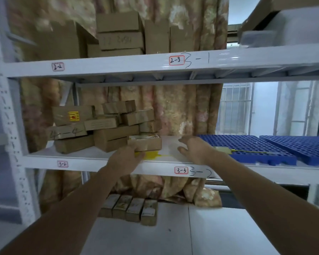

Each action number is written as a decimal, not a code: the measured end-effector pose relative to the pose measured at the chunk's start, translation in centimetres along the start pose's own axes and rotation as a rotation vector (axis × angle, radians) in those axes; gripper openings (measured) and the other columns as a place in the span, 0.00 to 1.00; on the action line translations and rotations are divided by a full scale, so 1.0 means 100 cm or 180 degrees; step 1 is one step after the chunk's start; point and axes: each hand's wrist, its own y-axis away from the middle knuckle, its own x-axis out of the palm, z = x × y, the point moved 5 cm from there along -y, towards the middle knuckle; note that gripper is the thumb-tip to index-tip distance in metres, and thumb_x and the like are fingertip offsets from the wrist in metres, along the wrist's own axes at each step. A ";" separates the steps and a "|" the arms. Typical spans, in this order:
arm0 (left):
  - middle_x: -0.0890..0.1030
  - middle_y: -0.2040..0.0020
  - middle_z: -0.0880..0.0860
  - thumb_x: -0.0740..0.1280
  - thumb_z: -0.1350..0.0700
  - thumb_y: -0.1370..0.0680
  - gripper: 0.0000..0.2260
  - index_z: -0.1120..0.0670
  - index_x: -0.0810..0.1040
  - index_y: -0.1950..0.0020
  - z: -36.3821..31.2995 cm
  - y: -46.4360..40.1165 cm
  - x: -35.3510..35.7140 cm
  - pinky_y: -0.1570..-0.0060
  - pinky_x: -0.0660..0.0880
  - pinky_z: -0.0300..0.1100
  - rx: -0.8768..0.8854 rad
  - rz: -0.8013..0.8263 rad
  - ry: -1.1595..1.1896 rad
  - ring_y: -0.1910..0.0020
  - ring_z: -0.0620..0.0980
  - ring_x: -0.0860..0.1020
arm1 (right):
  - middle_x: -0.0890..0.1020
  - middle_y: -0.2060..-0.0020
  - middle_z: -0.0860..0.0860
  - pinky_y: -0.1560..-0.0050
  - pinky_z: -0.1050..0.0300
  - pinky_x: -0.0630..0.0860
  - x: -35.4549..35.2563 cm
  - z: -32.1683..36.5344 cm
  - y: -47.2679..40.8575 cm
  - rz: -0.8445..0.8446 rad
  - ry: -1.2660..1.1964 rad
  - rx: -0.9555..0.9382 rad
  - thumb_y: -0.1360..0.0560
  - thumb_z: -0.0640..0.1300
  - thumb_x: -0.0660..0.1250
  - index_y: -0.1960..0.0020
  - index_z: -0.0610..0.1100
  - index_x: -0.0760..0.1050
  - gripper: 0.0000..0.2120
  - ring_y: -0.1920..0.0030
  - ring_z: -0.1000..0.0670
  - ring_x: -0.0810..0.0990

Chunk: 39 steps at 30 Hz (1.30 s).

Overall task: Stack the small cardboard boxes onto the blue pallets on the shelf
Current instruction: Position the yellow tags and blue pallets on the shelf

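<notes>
Labels "3-2", "3-3" front shelf (166, 167); left grip (124, 159) holds box (145, 143), right grip (193, 149) wide.

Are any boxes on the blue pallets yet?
No, the blue pallets hold no cardboard boxes; the boxes sit piled at the shelf's left.

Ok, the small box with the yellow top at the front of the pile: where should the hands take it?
By its two short ends, from the front. The yellow-topped box lies flat and lengthwise along the shelf edge; the left hand is already at its left end, and the open right hand faces the free right end.
</notes>
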 end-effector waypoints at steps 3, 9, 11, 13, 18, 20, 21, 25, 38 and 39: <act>0.84 0.44 0.54 0.58 0.39 0.17 0.21 0.51 0.80 0.35 0.025 -0.002 0.001 0.45 0.77 0.46 0.0028 0.0066 0.0107 0.44 0.55 0.81 | 0.71 0.26 0.43 0.30 0.48 0.70 0.022 0.023 -0.014 0.0214 0.0096 0.0117 0.16 0.52 0.56 0.22 0.42 0.65 0.25 0.28 0.42 0.71; 0.79 0.33 0.57 0.52 0.35 0.20 0.31 0.54 0.77 0.30 0.049 -0.011 0.014 0.36 0.73 0.50 0.0510 -0.0062 0.0016 0.34 0.58 0.75 | 0.77 0.33 0.41 0.35 0.48 0.72 0.056 0.029 -0.020 0.0289 0.0350 0.0714 0.16 0.48 0.59 0.27 0.41 0.71 0.20 0.34 0.40 0.75; 0.79 0.32 0.53 0.45 0.32 0.24 0.37 0.51 0.79 0.31 0.055 -0.013 0.017 0.34 0.71 0.49 0.0617 -0.0166 -0.0031 0.32 0.56 0.74 | 0.80 0.39 0.41 0.41 0.49 0.74 0.058 0.029 -0.016 0.0294 0.0284 0.0963 0.17 0.46 0.59 0.33 0.40 0.75 0.16 0.39 0.40 0.79; 0.78 0.31 0.51 0.48 0.33 0.21 0.32 0.48 0.78 0.29 0.058 -0.015 0.022 0.33 0.69 0.48 0.0615 -0.0138 -0.0122 0.32 0.55 0.72 | 0.79 0.41 0.42 0.45 0.52 0.73 0.066 0.024 -0.016 0.0321 0.0089 0.1054 0.19 0.44 0.63 0.37 0.40 0.77 0.13 0.41 0.41 0.78; 0.77 0.28 0.49 0.57 0.38 0.17 0.23 0.47 0.76 0.27 0.064 -0.016 0.029 0.30 0.66 0.48 0.0754 -0.0313 -0.0011 0.30 0.54 0.71 | 0.80 0.48 0.44 0.50 0.53 0.74 0.060 0.023 -0.013 -0.0319 -0.0083 0.1000 0.19 0.46 0.64 0.49 0.45 0.81 0.08 0.46 0.43 0.79; 0.79 0.31 0.50 0.59 0.38 0.17 0.23 0.48 0.77 0.28 0.066 -0.015 0.030 0.32 0.68 0.48 0.0800 -0.0350 0.0108 0.31 0.54 0.73 | 0.78 0.47 0.44 0.46 0.52 0.73 0.060 0.027 -0.007 -0.0282 -0.0052 0.0991 0.18 0.47 0.62 0.48 0.45 0.79 0.09 0.44 0.42 0.76; 0.81 0.34 0.50 0.60 0.38 0.18 0.22 0.49 0.78 0.30 0.066 -0.014 0.030 0.33 0.69 0.48 0.0814 -0.0381 0.0183 0.33 0.54 0.75 | 0.77 0.47 0.45 0.45 0.50 0.73 0.059 0.030 -0.004 -0.0280 -0.0074 0.0978 0.18 0.45 0.61 0.48 0.46 0.79 0.08 0.44 0.42 0.75; 0.82 0.42 0.51 0.57 0.31 0.22 0.27 0.52 0.78 0.39 0.064 -0.007 0.029 0.39 0.73 0.50 0.0837 -0.0428 0.0464 0.39 0.55 0.78 | 0.75 0.52 0.48 0.48 0.49 0.73 0.053 0.034 0.013 -0.0519 -0.0324 0.0756 0.20 0.37 0.63 0.51 0.44 0.75 0.05 0.48 0.45 0.75; 0.81 0.38 0.55 0.67 0.49 0.18 0.15 0.53 0.77 0.34 -0.098 0.020 0.038 0.38 0.72 0.52 0.1502 -0.0526 0.1168 0.36 0.58 0.76 | 0.80 0.61 0.51 0.57 0.52 0.71 -0.041 -0.057 0.147 -0.0633 -0.0399 0.0619 0.20 0.42 0.67 0.54 0.46 0.77 0.04 0.59 0.50 0.77; 0.82 0.39 0.55 0.68 0.50 0.18 0.14 0.53 0.78 0.35 -0.119 0.022 0.042 0.38 0.73 0.53 0.1541 -0.0547 0.1224 0.37 0.59 0.76 | 0.80 0.61 0.52 0.58 0.54 0.70 -0.051 -0.074 0.164 -0.0650 -0.0392 0.0707 0.20 0.42 0.68 0.54 0.45 0.78 0.04 0.60 0.52 0.76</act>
